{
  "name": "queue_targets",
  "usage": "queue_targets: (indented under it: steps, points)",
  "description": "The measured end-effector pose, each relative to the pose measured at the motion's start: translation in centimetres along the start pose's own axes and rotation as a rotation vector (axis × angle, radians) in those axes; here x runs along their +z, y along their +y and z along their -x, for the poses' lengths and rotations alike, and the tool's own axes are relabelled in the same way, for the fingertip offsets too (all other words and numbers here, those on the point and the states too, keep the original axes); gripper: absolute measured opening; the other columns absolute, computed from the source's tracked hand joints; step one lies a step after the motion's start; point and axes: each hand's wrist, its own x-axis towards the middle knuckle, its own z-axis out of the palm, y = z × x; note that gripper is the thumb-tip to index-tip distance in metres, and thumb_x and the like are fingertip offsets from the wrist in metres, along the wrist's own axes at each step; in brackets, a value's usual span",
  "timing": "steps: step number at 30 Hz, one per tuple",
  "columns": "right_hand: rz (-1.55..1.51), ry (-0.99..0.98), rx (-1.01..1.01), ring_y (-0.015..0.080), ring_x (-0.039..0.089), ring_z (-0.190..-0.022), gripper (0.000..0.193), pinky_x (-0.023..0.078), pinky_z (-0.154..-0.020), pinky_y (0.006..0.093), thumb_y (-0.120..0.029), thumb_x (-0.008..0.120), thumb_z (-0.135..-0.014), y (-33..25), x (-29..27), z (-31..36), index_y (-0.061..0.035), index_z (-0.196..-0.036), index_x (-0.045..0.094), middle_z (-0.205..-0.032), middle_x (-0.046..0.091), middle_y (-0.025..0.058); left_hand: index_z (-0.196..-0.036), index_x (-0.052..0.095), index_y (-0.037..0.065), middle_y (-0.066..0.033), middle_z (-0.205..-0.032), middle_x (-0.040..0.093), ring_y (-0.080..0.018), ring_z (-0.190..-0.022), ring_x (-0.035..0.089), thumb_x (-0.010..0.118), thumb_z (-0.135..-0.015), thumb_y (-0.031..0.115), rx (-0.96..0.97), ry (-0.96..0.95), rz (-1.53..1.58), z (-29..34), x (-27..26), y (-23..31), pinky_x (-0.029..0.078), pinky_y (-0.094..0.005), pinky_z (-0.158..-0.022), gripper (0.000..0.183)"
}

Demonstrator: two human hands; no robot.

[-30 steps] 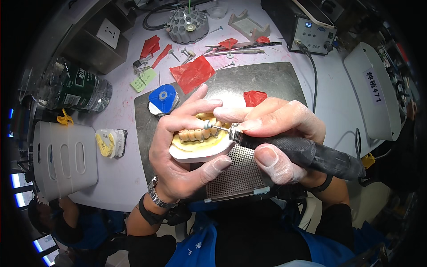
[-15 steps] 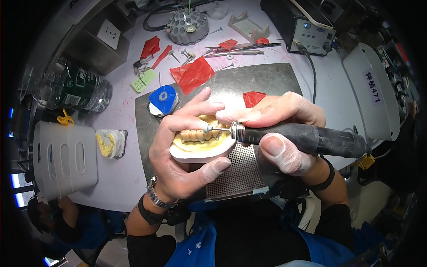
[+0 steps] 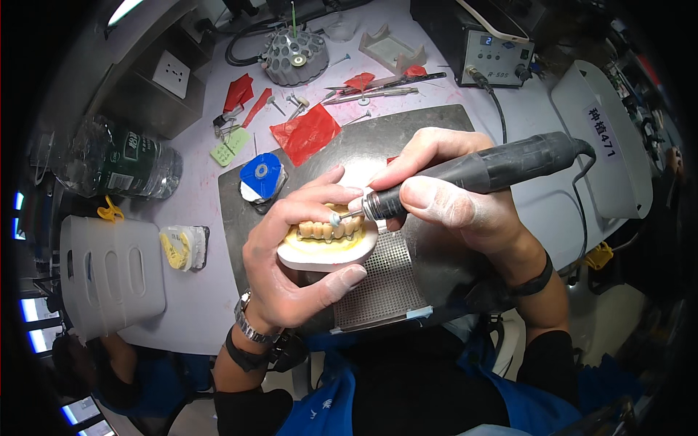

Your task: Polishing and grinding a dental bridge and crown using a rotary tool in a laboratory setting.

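My left hand [image 3: 280, 261] is wrapped round a dental model [image 3: 320, 260], a white and yellow plaster cast with a row of tooth-coloured crowns [image 3: 331, 230] along its front. In my right hand [image 3: 458, 203] is a black rotary handpiece [image 3: 502, 163], tilted with its cable end up to the right. Its small pale grinding tip [image 3: 335, 219] is at the upper edge of the crowns, close to my left fingers; whether it touches them I cannot tell. White dust coats my fingertips. Below the model lies a perforated metal grille [image 3: 382, 280].
A blue-topped plaster piece [image 3: 262, 176] stands on the dark mat [image 3: 429, 127]. Red sheets [image 3: 305, 134], loose burs and a grey bur holder [image 3: 294, 62] lie beyond. Left are a large bottle [image 3: 123, 160], a white bin [image 3: 109, 269] and another cast [image 3: 183, 247]; right, a control box [image 3: 494, 58] and white bin [image 3: 603, 138].
The handpiece has tilted, its rear end rising, and my right hand has moved up with it. The model sits slightly lower and shows more of its crowns. The control box's display has changed.
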Motion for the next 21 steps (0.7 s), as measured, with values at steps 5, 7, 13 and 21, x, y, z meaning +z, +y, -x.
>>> queue_targets:
  steps: [5,7,13,21]
  points:
    - [0.02,-0.019,-0.049,0.014,0.063,-0.08,0.023,0.05,-0.075,0.0269,-0.016,0.067,-0.081,0.2,-0.6,0.2,0.0033,-0.094,0.068,-0.088,0.068,0.0118,-0.103,0.054,0.004,-0.0228,-0.111,0.062,-0.0402,-0.12,0.051,0.079,-0.069,0.018,-0.055,0.029,-0.003,0.1,0.5,-0.2,0.032,-0.0539,-0.106,0.045]
    - [0.05,-0.026,-0.093,0.0129,0.063,-0.079,0.022,0.05,-0.073,0.0248,-0.013,0.067,-0.078,0.4,-0.7,0.3,0.0026,-0.094,0.069,-0.086,0.069,0.0097,-0.103,0.054,0.004,-0.0214,-0.11,0.062,-0.0425,-0.121,0.049,0.079,-0.069,0.022,-0.143,0.058,-0.022,0.6,0.8,0.6,0.033,-0.0532,-0.106,0.046]
    - [0.093,-0.019,-0.097,0.011,0.062,-0.08,0.026,0.047,-0.073,0.024,-0.019,0.069,-0.079,0.5,-0.6,0.6,0.0015,-0.094,0.069,-0.085,0.069,0.0083,-0.102,0.054,0.003,-0.0206,-0.115,0.059,-0.0445,-0.124,0.045,0.078,-0.068,0.021,-0.183,0.072,-0.008,1.1,0.8,0.5,0.032,-0.0531,-0.106,0.045]
    - [0.044,0.004,-0.089,0.0122,0.062,-0.074,0.023,0.05,-0.07,0.0251,-0.015,0.065,-0.078,0.1,-0.3,0.5,0.003,-0.091,0.068,-0.081,0.068,0.0092,-0.104,0.054,0.003,-0.0221,-0.117,0.059,-0.0423,-0.126,0.044,0.078,-0.069,0.013,-0.153,0.05,0.068,0.5,0.9,0.5,0.032,-0.0508,-0.106,0.043]
